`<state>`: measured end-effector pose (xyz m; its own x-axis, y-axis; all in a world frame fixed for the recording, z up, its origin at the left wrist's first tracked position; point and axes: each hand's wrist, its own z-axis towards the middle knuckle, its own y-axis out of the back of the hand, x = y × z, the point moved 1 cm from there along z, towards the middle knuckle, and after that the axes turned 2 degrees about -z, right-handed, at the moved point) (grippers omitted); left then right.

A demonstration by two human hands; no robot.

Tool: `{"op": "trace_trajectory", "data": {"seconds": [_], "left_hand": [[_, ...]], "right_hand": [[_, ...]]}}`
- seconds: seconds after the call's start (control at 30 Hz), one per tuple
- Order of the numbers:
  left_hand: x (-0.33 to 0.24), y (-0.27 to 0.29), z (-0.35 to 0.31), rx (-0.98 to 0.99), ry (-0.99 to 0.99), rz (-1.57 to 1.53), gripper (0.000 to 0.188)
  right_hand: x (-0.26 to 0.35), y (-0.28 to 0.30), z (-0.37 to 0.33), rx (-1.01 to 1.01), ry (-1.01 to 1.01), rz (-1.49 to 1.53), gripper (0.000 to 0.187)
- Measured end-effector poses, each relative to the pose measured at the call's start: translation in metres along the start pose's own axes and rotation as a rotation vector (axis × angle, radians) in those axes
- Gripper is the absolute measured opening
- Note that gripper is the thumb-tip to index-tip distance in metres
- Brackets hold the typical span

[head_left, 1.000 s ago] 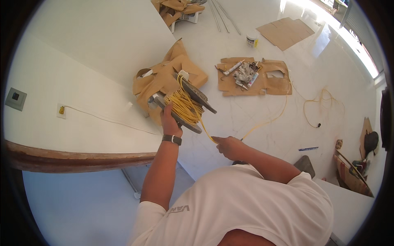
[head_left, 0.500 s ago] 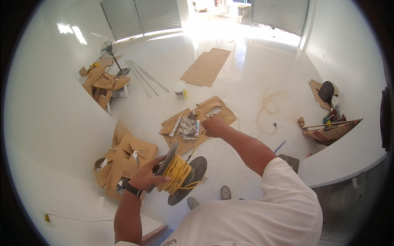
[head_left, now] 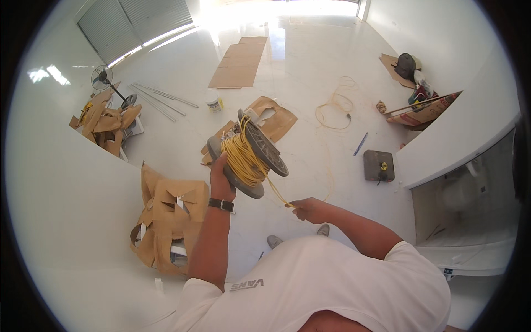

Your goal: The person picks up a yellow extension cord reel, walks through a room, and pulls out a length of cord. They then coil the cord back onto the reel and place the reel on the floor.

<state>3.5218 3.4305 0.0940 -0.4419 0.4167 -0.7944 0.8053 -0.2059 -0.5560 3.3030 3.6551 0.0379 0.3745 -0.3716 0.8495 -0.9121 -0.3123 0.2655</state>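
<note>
A grey spool (head_left: 266, 148) wound with yellow cable (head_left: 241, 160) is tilted in front of me at mid-picture. My left hand (head_left: 222, 180) supports it from below at its near-left flange; the spool hides most of the fingers. A length of the cable runs off the spool down to the right. My right hand (head_left: 311, 210) pinches that length between thumb and fingers, a short way from the spool. Past my right hand, a thin yellowish line trails over the floor toward a loose coil (head_left: 337, 108) with a dark end.
Beyond the spool lies cut cardboard (head_left: 279, 123) beside a white tub (head_left: 214, 104). Torn cardboard packaging (head_left: 171, 216) stands near my left arm. A dark square case (head_left: 379, 166) and a blue level-like bar (head_left: 360, 144) are on the right. Metal rods (head_left: 160, 99) and a fan (head_left: 105, 80) lie far left.
The spool has risen away from me and turned over in my left hand. My right hand has come back from far out toward my body and now grips the cable. My view has shifted right.
</note>
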Motion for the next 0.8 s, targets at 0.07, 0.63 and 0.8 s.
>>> {"op": "trace_trajectory", "data": {"seconds": [0.07, 0.63, 0.8], "left_hand": [[-0.011, -0.033, -0.012, 0.234, 0.095, -0.051, 0.058], [0.112, -0.245, -0.119, 0.558, -0.067, 1.297, 0.102], [0.175, -0.238, -0.113, 0.247, -0.171, 0.905, 0.091]], "right_hand": [[-0.047, 0.013, -0.002, -0.120, -0.038, -0.036, 0.033], [0.014, 0.113, -0.237, -0.462, -0.174, -0.959, 0.014], [-0.022, 0.034, -0.248, -0.508, -0.127, -0.459, 0.021]]}}
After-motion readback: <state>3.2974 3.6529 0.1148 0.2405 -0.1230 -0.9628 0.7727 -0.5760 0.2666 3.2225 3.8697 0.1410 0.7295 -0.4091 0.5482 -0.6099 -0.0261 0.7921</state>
